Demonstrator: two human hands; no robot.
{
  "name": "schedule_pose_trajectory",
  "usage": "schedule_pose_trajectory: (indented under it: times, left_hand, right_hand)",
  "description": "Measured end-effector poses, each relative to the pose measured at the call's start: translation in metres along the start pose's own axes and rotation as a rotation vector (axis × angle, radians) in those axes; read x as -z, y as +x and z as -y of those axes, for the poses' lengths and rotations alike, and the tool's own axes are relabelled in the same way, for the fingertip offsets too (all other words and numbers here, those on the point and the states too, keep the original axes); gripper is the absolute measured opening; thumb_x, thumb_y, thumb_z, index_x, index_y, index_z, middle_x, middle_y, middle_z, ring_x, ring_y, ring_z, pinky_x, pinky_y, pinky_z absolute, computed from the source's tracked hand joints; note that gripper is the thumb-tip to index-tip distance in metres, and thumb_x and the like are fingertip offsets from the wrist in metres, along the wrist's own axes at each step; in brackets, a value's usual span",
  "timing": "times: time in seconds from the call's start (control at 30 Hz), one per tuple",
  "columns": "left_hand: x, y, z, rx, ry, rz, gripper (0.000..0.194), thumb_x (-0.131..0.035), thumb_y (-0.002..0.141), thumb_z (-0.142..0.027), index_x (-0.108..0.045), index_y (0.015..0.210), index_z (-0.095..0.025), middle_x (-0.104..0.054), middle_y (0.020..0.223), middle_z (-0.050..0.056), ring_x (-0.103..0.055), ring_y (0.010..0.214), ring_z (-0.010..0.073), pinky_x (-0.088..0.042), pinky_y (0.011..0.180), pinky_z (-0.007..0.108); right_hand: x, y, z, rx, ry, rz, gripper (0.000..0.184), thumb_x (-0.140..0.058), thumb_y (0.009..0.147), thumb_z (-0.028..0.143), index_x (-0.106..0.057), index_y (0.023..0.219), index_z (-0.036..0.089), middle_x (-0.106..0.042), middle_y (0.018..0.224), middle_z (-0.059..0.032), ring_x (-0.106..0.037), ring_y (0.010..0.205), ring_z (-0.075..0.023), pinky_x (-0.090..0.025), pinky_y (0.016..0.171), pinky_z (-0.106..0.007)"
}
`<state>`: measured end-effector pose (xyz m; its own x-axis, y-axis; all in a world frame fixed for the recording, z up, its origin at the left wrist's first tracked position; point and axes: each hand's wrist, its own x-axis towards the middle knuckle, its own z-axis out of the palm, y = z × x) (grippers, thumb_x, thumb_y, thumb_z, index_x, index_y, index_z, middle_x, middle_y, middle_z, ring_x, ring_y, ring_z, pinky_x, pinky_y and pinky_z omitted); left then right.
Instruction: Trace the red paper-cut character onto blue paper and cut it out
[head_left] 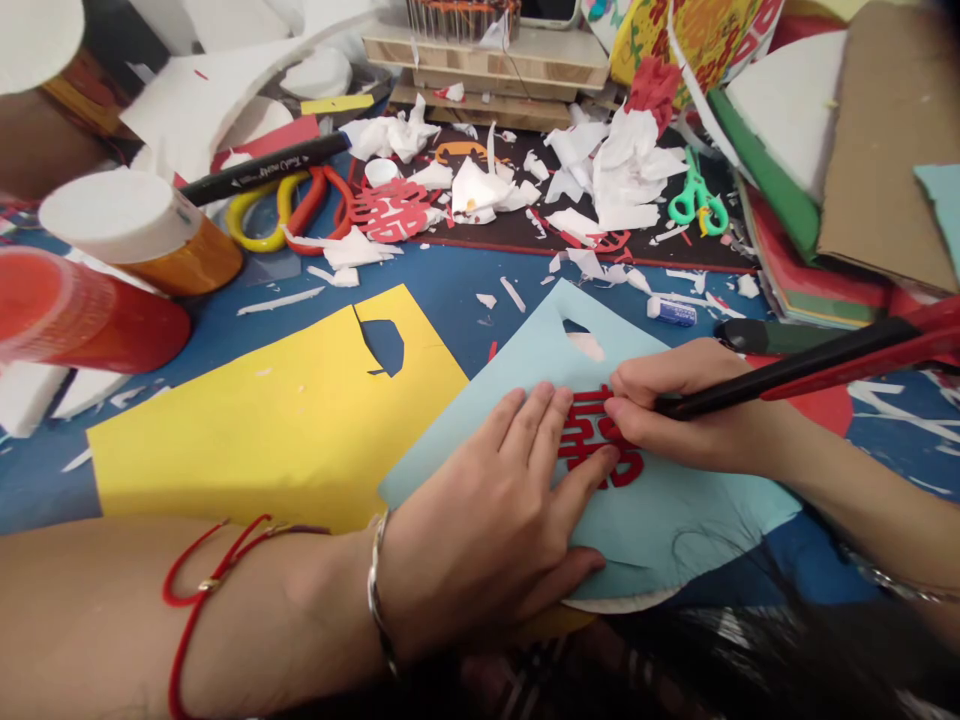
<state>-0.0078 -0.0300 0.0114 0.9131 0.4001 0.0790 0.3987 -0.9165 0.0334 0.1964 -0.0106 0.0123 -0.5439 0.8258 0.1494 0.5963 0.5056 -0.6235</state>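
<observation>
A red double-happiness paper cutout (581, 432) lies on a light blue sheet of paper (517, 350). My left hand (495, 510) rests flat over the blue sheet with fingers stretched out, its fingertips pressing the cutout's left and lower edges. From the right, my right hand (697, 400) pinches a long black-and-red pen-like tool (795, 370) by its front end, beside the cutout's right side. The fingers hide the tool's tip. Near the blue sheet's upper corner is a small cut hole. To the left, a yellow sheet (277, 420) with a larger cut hole lies partly under the blue one.
Paper scraps (480, 190) cover a dark mat behind the sheets. Green scissors (697, 200), an eraser (671, 311) and a dark cutter-like handle (787, 336) lie right. Orange-and-yellow handles (315, 210), a black marker (266, 168) and paint jars (97, 310) stand or lie left.
</observation>
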Motion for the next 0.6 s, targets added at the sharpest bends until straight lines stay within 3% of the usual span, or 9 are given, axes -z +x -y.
schedule_pose_trajectory:
  times: [0.27, 0.6]
  left_hand:
    - [-0.0008, -0.0003, -0.0006, 0.003, 0.016, -0.001, 0.059, -0.039, 0.089, -0.051, -0.046, 0.132, -0.011, -0.043, 0.132, 0.029, -0.042, 0.122, 0.0381, -0.038, 0.099, 0.048]
    - [-0.0010, 0.0011, -0.0001, 0.005, 0.027, 0.000, 0.060, -0.038, 0.089, -0.050, -0.044, 0.133, -0.010, -0.041, 0.132, 0.030, -0.040, 0.123, 0.0382, -0.037, 0.100, 0.047]
  right_hand:
    - [0.0042, 0.0006, 0.0015, 0.014, -0.065, 0.014, 0.032, -0.045, 0.073, 0.008, -0.023, 0.053, 0.019, -0.028, 0.046, 0.0062, -0.026, 0.042, -0.0053, -0.022, 0.038, -0.020]
    - [0.0021, -0.0017, 0.0012, 0.013, 0.014, 0.023, 0.032, -0.047, 0.073, 0.006, -0.027, 0.051, 0.019, -0.031, 0.045, 0.0069, -0.026, 0.042, -0.0052, -0.022, 0.039, -0.020]
